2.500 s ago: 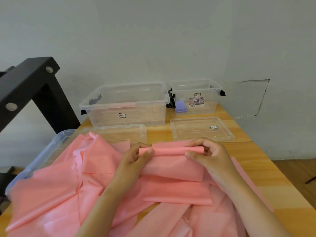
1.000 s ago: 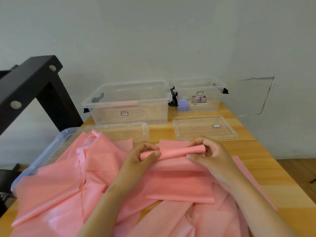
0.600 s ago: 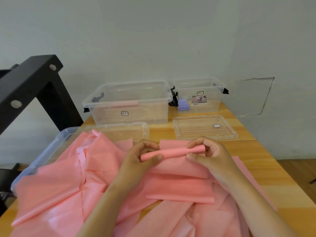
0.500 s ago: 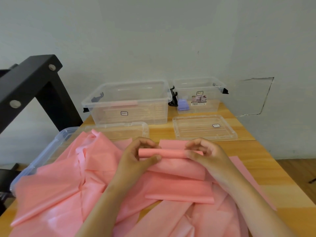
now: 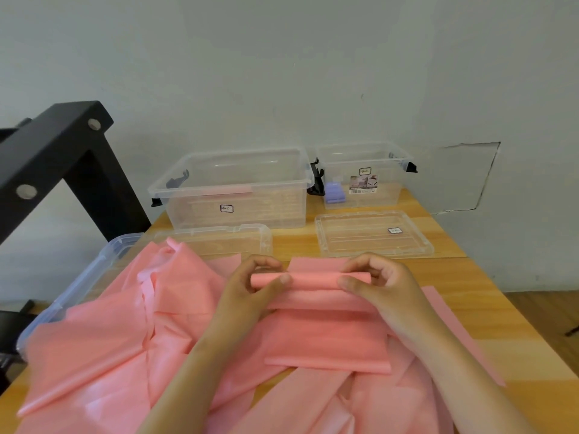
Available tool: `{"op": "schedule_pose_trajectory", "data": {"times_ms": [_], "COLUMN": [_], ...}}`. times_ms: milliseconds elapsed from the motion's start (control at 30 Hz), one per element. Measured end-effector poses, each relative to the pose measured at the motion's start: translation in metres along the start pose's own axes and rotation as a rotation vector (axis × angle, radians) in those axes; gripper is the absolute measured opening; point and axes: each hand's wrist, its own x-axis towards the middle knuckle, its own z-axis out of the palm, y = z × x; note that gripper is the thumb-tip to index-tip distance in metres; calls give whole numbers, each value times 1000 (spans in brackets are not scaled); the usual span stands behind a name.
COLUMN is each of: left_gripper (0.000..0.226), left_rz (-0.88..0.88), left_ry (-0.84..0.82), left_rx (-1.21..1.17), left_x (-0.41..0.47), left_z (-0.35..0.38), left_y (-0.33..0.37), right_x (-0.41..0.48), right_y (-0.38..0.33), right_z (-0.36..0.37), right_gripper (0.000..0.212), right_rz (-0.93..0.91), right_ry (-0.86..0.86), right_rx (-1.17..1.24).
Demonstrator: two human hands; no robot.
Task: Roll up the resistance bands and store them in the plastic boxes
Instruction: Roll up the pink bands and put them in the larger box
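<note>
**Operator:** What is in front of me?

**Observer:** A wooden table (image 5: 488, 311) fills the lower frame. A heap of loose pink resistance bands (image 5: 125, 339) covers its lower left and centre. The heap spills over a blue-tinted plastic box (image 5: 94, 270) at the left edge. A black metal frame (image 5: 47, 151) stands at the upper left.

**Operator:** And the boxes?

**Observer:** A large clear box (image 5: 266, 208) sits at the centre by the wall, with a smaller clear box (image 5: 382, 189) just to its right. The left lid (image 5: 219, 239) and the right lid (image 5: 372, 233) lie flat, one in front of each box.

**Operator:** My hands?

**Observer:** Both are at mid-frame above the heap. Your left hand (image 5: 247, 292) pinches the left end of a partly rolled pink band (image 5: 313, 278), thumb in front and fingers curled behind. Your right hand (image 5: 385, 286) grips the right end the same way. The roll lies level between them, and its loose length runs down onto the heap. A small purple item (image 5: 334, 192) sits in the smaller box, at its left side.
</note>
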Motion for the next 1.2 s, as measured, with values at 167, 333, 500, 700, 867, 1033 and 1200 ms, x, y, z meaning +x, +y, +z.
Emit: {"op": "schedule_pose_trajectory", "data": {"times_ms": [167,333,500,700,867,1033,1200], "left_gripper": [16,24,11,26,14,31,32], "left_rz": [38,-15,78,53,76,40,84], "left_ry": [-37,-14,-71,-65,-105,-73,-150], "left_rx": [65,-136,166,-55,100,-52,95], "left_x": [1,0,0,0,-2,1,-5], "left_z": [1,-1,-1,-1,1,-3,2], "left_y": [-4,2,-4,-2,-2,-1,3], "right_x": [-1,1,0,1,-1,-1,0], "right_y": [0,3,-2,2,-3,-3,-5], "right_z": [-2,0,-5,-1,-5,-5,-6], "right_gripper": [19,8,20,13,21,11,23], "right_rz": [10,89,32,142,59,141,51], "right_ry": [-15,-39,-22,-47,-17,-72,-92], "right_rx": [27,-25,27,-16,31,-18,17]}}
